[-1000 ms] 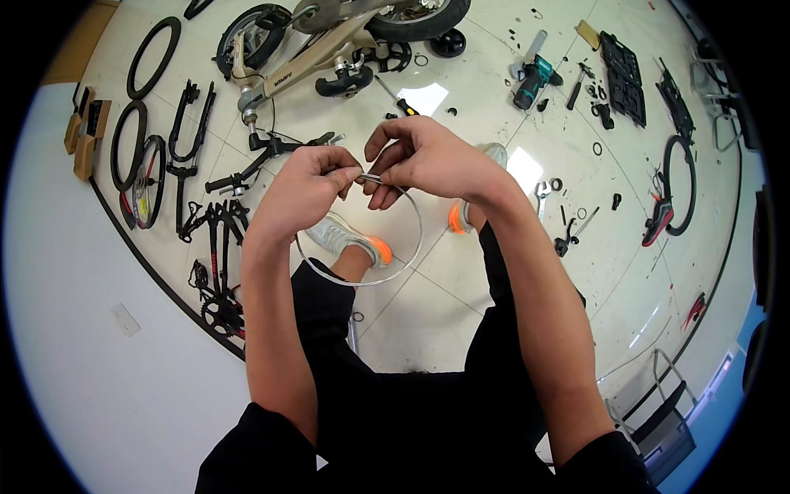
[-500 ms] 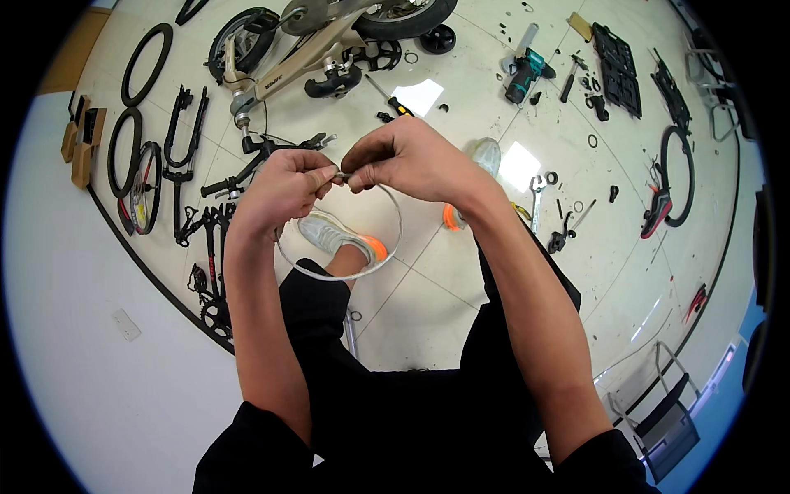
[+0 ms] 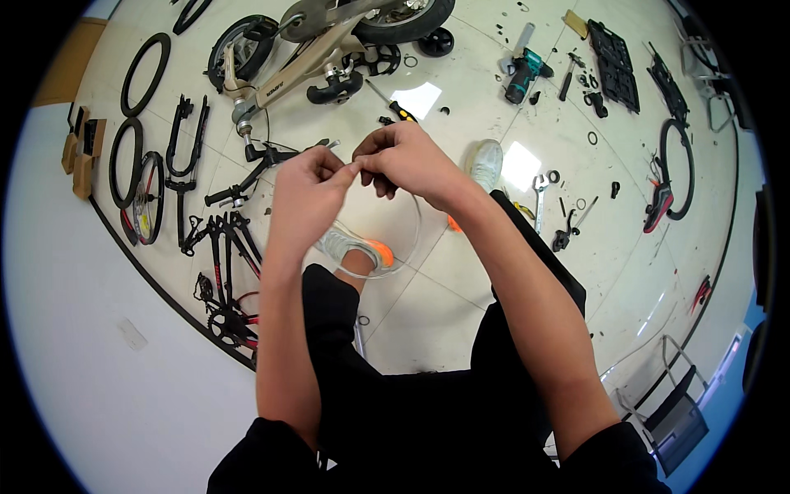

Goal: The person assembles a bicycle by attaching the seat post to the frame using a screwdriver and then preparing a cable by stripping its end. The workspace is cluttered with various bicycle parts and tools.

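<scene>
A thin whitish cable (image 3: 419, 226) hangs in a loop below my two hands, over my left shoe (image 3: 346, 245). My left hand (image 3: 313, 185) pinches it with thumb and fingers. Thumb to thumb with it, my right hand (image 3: 403, 160) is closed on the cable too, its other fingers curled. The fingertips nearly touch, and what lies between them is mostly hidden.
A beige bike (image 3: 284, 78) lies ahead on the tiled floor. Black frame parts (image 3: 226, 255) and tyres (image 3: 146, 74) are at left. At right are a drill (image 3: 524, 78), a hammer (image 3: 568, 78), a wrench (image 3: 540, 202), a toolbox (image 3: 613, 66) and a chair (image 3: 675, 420).
Both hands have shifted slightly right and up, and the cable loop has moved right with them. My left hand has turned, its back showing more. The whole view has shifted a little.
</scene>
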`<control>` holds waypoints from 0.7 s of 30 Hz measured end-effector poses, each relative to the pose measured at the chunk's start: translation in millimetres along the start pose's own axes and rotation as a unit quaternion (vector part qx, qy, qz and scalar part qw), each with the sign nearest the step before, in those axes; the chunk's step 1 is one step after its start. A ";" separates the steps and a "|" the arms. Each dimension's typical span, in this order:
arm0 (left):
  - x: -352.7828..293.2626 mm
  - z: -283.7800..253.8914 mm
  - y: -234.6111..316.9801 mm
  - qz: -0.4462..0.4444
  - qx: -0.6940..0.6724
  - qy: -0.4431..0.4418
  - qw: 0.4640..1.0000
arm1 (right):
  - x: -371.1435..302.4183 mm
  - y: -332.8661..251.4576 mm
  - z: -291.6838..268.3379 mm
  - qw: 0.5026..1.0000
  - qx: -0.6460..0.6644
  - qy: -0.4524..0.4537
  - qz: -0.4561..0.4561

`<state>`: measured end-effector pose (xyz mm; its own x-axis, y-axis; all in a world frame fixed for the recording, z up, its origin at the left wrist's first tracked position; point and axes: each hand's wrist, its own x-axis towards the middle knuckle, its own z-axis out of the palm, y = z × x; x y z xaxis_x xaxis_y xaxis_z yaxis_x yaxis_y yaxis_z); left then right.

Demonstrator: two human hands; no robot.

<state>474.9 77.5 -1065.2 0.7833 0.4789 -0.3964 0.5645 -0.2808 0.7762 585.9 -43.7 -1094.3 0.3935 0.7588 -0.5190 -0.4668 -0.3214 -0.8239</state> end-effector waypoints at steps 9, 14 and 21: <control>0.9 -33.8 -14.8 0.068 0.110 0.034 0.991 | 24.1 -6.9 33.7 0.999 -0.014 0.002 0.030; 5.1 -37.9 -34.1 0.047 0.185 -0.005 0.982 | 43.1 1.1 53.9 0.980 -0.192 0.055 0.014; 12.4 -59.9 -50.6 0.026 0.039 0.007 0.999 | 59.4 11.3 85.6 0.983 -0.080 0.142 -0.085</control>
<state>440.4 147.5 -1080.0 0.8088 0.4730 -0.3495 0.5421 -0.3692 0.7548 536.1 46.3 -1114.9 0.6715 0.6272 -0.3946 -0.2536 -0.3059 -0.9177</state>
